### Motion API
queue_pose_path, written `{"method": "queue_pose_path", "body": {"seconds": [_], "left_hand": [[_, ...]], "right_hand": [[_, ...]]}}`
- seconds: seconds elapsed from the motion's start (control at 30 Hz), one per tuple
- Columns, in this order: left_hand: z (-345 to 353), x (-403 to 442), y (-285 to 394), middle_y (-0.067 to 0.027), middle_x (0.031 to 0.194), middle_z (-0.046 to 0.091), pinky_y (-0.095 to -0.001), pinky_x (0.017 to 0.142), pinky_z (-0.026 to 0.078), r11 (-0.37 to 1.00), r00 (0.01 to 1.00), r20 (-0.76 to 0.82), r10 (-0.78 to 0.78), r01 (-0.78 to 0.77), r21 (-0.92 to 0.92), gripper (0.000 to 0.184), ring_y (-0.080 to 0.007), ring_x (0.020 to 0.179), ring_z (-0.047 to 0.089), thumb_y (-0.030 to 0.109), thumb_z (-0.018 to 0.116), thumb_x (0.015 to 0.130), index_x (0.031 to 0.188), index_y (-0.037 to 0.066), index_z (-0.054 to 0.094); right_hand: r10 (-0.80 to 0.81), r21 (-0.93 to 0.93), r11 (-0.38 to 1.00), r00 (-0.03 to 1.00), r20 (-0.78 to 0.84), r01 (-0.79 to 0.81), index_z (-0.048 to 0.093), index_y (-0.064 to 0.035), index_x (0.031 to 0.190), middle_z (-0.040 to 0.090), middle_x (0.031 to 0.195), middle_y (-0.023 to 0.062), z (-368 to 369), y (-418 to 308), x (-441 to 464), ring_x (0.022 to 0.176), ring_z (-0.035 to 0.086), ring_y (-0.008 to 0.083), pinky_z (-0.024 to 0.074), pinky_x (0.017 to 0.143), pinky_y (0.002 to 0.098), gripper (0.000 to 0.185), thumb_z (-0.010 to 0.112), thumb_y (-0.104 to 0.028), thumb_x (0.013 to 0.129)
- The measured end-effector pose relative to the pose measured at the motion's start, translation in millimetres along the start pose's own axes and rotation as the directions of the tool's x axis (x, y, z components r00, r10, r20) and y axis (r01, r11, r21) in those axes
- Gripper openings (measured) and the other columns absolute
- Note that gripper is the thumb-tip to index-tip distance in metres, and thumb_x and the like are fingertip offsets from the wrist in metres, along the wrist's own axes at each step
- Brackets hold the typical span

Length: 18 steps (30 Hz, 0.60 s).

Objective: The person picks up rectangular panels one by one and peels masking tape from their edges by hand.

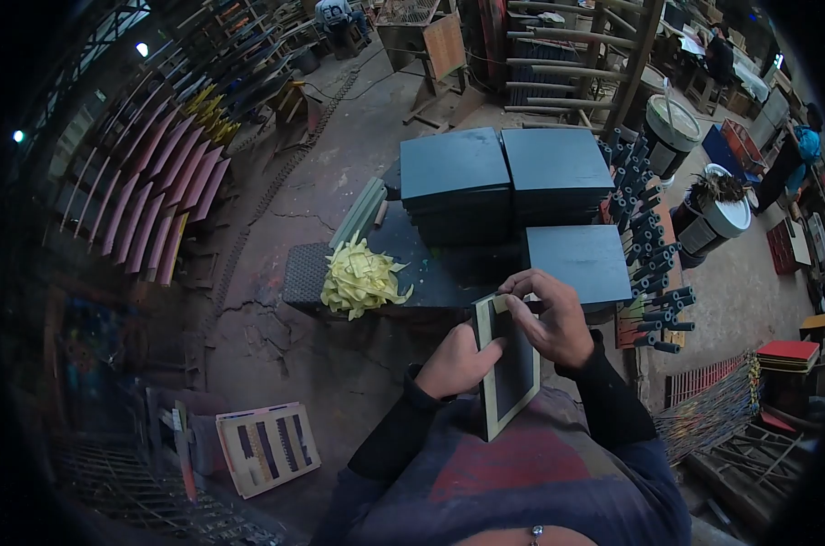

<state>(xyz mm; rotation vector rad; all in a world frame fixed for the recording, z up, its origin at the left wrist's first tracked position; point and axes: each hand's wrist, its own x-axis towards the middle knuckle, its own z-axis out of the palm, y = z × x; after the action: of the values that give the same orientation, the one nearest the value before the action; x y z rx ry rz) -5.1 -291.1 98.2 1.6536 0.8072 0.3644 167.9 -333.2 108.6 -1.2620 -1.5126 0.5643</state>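
A dark rectangular panel (514, 381) with pale yellow strips along its edges stands tilted in front of my body. My left hand (459, 362) grips its left edge, with the thumb over the front face. At the panel's top edge my right hand (551, 318) pinches a short piece of the pale strip between thumb and fingers. A crumpled heap of pale yellow strips (362, 277) lies on the dark bench (440, 289) beyond my left hand. Stacks of blue-grey panels stand behind, at the left (454, 165), at the right (558, 160) and nearer my right hand (577, 264).
Grey tubes (653, 264) stand upright right of the stacks. Two buckets (673, 126) (714, 218) are farther right. Pink panels (162, 182) fill a rack at the left. A board with dark strips (268, 449) lies low left. People (339, 14) (792, 155) are in the background.
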Motion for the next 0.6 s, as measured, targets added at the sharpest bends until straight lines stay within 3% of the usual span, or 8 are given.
{"method": "queue_pose_path", "body": {"seconds": [0.07, 0.27, 0.33, 0.37, 0.4, 0.47, 0.53, 0.6], "left_hand": [[2.0, -0.2, 3.0, -0.0175, 0.076, 0.064, -0.0356, 0.067, 0.048, 0.998, 0.998, -0.036, 0.058, -0.059, -0.033, 0.025, -0.0219, 0.071, 0.064, 0.015, 0.056, 0.086, 0.095, -0.008, 0.059], [0.2, 2.6, -2.5, -0.0177, 0.076, 0.063, -0.0361, 0.066, 0.048, 1.0, 1.0, 0.029, 0.0, 0.0, -0.018, 0.026, -0.0207, 0.071, 0.063, 0.016, 0.057, 0.086, 0.095, -0.008, 0.058], [3.0, 2.3, 1.2, -0.0168, 0.076, 0.063, -0.0359, 0.065, 0.047, 0.996, 0.998, -0.017, 0.067, -0.068, -0.059, 0.025, -0.02, 0.07, 0.062, 0.016, 0.057, 0.086, 0.094, -0.007, 0.058], [4.2, 2.1, 3.2, -0.0159, 0.075, 0.063, -0.0356, 0.065, 0.047, 0.986, 0.99, -0.065, 0.128, -0.134, -0.097, 0.024, -0.0193, 0.069, 0.061, 0.016, 0.057, 0.086, 0.092, -0.007, 0.058], [4.5, 2.0, 4.5, -0.0159, 0.075, 0.063, -0.0356, 0.065, 0.047, 0.987, 0.99, -0.059, 0.126, -0.131, -0.096, 0.024, -0.0193, 0.069, 0.061, 0.016, 0.057, 0.086, 0.092, -0.007, 0.058], [3.5, 3.0, 7.7, -0.0118, 0.073, 0.063, -0.0338, 0.063, 0.046, 0.994, 0.995, 0.011, 0.099, -0.098, -0.047, 0.022, -0.0164, 0.067, 0.059, 0.016, 0.057, 0.087, 0.088, -0.006, 0.058], [2.9, 2.7, 12.0, -0.0099, 0.07, 0.061, -0.0329, 0.061, 0.045, 0.995, 0.995, 0.048, 0.083, -0.08, -0.053, 0.022, -0.015, 0.065, 0.058, 0.016, 0.057, 0.087, 0.085, -0.006, 0.058], [3.0, 3.4, 13.3, -0.0079, 0.067, 0.06, -0.032, 0.059, 0.045, 0.996, 0.995, 0.072, 0.065, -0.061, -0.064, 0.021, -0.0136, 0.063, 0.057, 0.016, 0.057, 0.087, 0.082, -0.005, 0.057]], "right_hand": [[0.052, 0.066, 0.997, 0.999, -0.015, -0.051, 0.053, 0.0016, 0.082, 0.061, 0.093, 0.0127, -3.7, 4.6, -1.6, 0.08, 0.061, 0.0156, 0.0514, 0.071, 0.0267, 0.007, 0.059, 0.002, 0.084], [0.3, 0.413, 0.866, 0.954, 0.025, -0.283, 0.058, 0.0059, 0.09, 0.062, 0.095, 0.0138, -21.6, 9.6, 4.0, 0.089, 0.06, 0.017, 0.0484, 0.079, 0.0305, 0.009, 0.054, -0.001, 0.086], [0.017, 0.08, 0.997, 0.998, -0.057, -0.012, 0.06, 0.0048, 0.094, 0.062, 0.097, 0.0144, -34.0, -0.8, 12.1, 0.091, 0.061, 0.0201, 0.0472, 0.082, 0.0321, 0.012, 0.053, 0.0, 0.085], [-0.188, -0.103, 0.977, 0.982, 0.012, 0.189, 0.061, 0.0019, 0.096, 0.062, 0.098, 0.0137, -36.1, -14.4, 21.3, 0.092, 0.062, 0.023, 0.0488, 0.08, 0.0316, 0.014, 0.062, -0.003, 0.082], [-0.184, -0.103, 0.978, 0.983, 0.007, 0.183, 0.061, 0.0019, 0.096, 0.062, 0.098, 0.0137, -33.3, -14.8, 26.1, 0.092, 0.062, 0.023, 0.0488, 0.08, 0.0316, 0.014, 0.062, -0.003, 0.082], [-0.241, -0.041, 0.964, 0.927, 0.286, 0.264, 0.063, -0.002, 0.098, 0.062, 0.097, 0.0119, -29.5, -12.7, 32.6, 0.092, 0.062, 0.0236, 0.0506, 0.075, 0.0317, 0.025, 0.073, -0.008, 0.077], [-0.218, -0.037, 0.969, 0.914, 0.343, 0.245, 0.064, -0.0025, 0.095, 0.062, 0.092, 0.0093, -29.6, -7.1, 40.3, 0.088, 0.062, 0.0217, 0.0517, 0.071, 0.0317, 0.029, 0.078, -0.013, 0.072], [-0.134, 0.113, 0.99, 0.866, 0.482, 0.09, 0.064, -0.0014, 0.089, 0.063, 0.087, 0.0079, -29.5, 0.4, 47.5, 0.081, 0.063, 0.0206, 0.0512, 0.068, 0.0309, 0.022, 0.076, -0.012, 0.075]]}}
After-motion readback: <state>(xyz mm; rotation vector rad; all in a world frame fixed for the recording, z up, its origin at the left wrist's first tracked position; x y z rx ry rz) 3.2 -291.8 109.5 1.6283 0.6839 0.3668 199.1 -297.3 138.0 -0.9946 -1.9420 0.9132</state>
